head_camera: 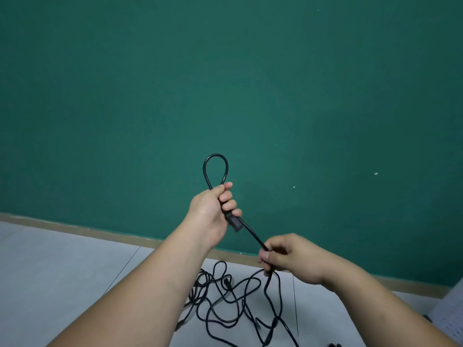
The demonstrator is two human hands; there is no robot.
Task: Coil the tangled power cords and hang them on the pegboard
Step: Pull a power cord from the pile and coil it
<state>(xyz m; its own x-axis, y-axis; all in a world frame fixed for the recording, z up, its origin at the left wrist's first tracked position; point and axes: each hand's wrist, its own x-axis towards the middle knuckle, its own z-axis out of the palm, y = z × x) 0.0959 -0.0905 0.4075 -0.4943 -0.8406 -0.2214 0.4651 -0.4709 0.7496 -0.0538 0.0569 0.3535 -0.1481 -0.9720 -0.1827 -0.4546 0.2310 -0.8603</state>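
Note:
My left hand point(214, 211) grips a black power cord point(250, 232) near its plug end, with a small loop point(216, 169) of the cord standing up above the fist. The black connector sticks out below my fingers. From there the cord runs down and right to my right hand point(283, 256), which pinches it between thumb and fingers. Below my right hand the cord drops into a tangled pile of black cords point(233, 304) lying on the floor.
A green wall point(225, 83) with a tan baseboard point(75, 229) stands straight ahead. The floor point(62, 271) is pale grey tile. A white perforated board point(451, 314) shows at the right edge, low down.

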